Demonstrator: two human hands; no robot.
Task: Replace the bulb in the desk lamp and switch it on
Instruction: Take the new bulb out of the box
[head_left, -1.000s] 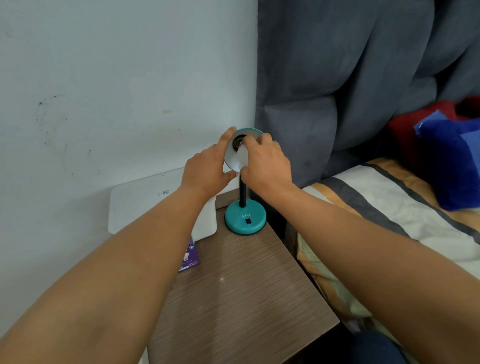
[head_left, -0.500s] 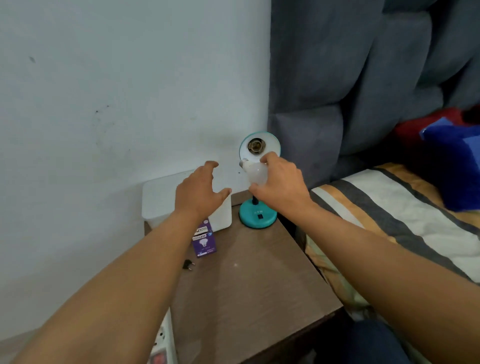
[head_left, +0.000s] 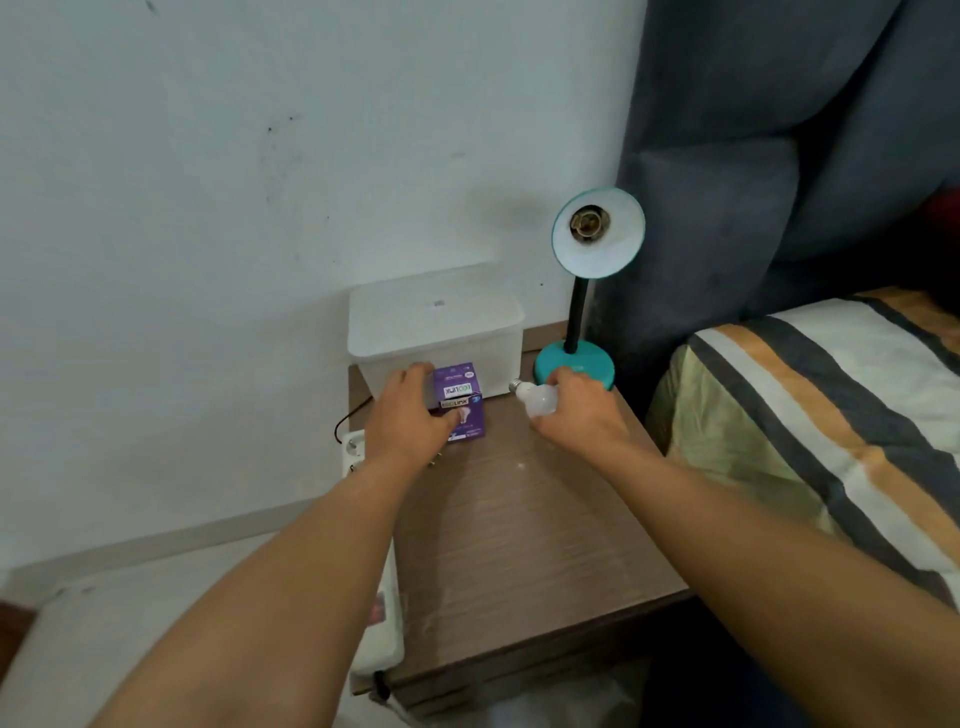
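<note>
Nearest, the bare table (head_left: 519, 545) offers room to park things. The left hand (head_left: 410, 421) closes partway around the purple box (head_left: 461, 402), fingers on its left side, thumb hidden; a full grip cannot be confirmed. The right hand (head_left: 582, 415) holds the old bulb (head_left: 535, 397) low over the table, screw cap pointing left. Best to lay that bulb flat, away from the edge, so it cannot roll, then open the box with both hands. Beyond, the lamp (head_left: 597, 234) stands with its socket empty.
</note>
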